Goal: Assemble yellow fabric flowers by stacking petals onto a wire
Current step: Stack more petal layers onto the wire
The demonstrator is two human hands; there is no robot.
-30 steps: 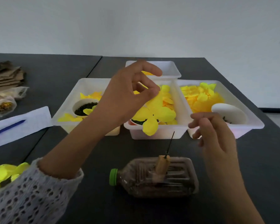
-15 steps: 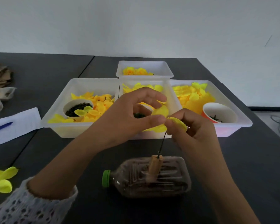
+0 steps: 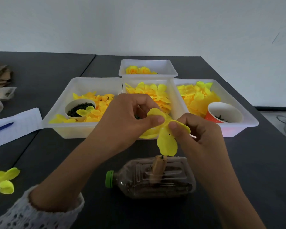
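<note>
Both hands, left hand (image 3: 129, 119) and right hand (image 3: 198, 129), are pinching one petal piece (image 3: 165, 139): light, floppy; you're gripping beside its centre hole, wire at 6 o'clock.

Dark table (image 3: 56, 66): white trays (image 3: 82, 129), bottle (image 3: 155, 179), paper (image 3: 20, 123), loose petals (image 3: 5, 179).

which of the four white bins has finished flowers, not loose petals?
The small white plastic bin at the back, farthest from the hands. It holds yellow fabric roses already formed; the three white bins in the nearer row hold loose flat petals.
</note>
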